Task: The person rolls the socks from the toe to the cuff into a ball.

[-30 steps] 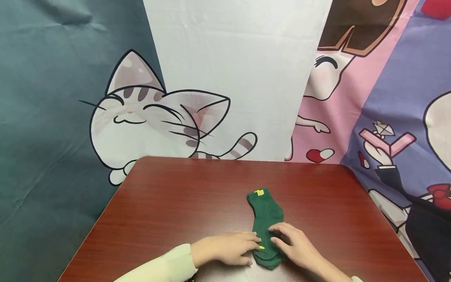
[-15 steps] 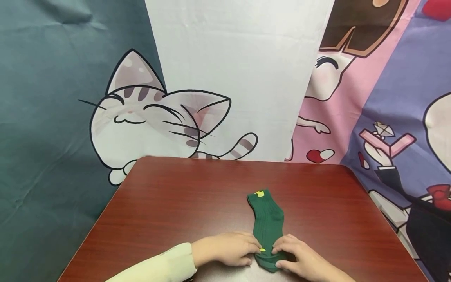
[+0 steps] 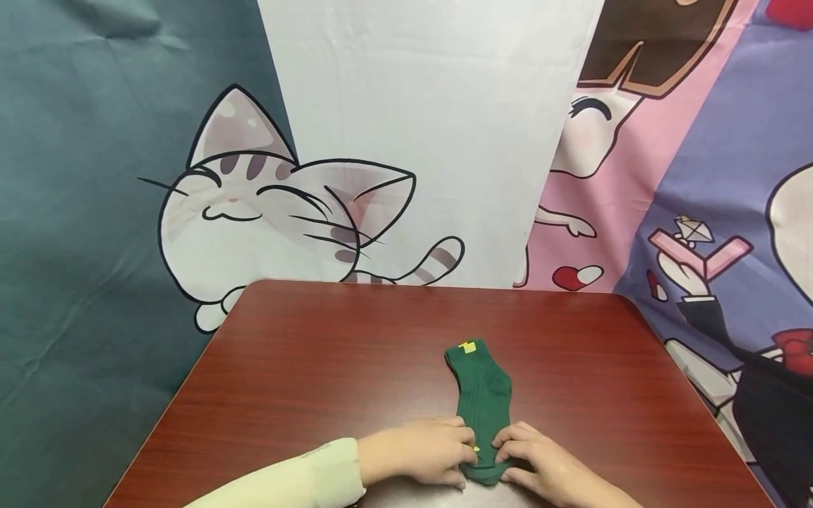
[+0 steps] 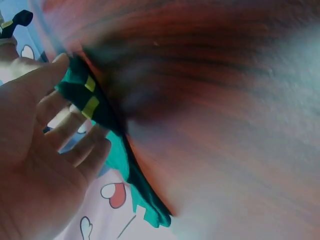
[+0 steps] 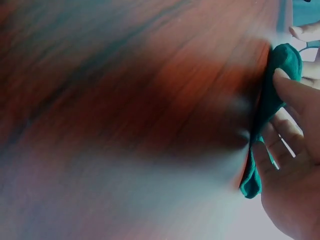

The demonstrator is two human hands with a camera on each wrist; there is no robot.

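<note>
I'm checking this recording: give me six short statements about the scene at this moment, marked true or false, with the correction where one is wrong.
1. The green socks lie on the table. True.
2. The left hand is well clear of the socks. False: it touches them.
3. The right hand touches the socks. True.
4. The left sleeve is black. False: it is pale yellow-green.
5. A cat is pictured on the backdrop behind the table. True.
6. Both hands are at the end of the socks farther from the person. False: they are at the nearer end.
</note>
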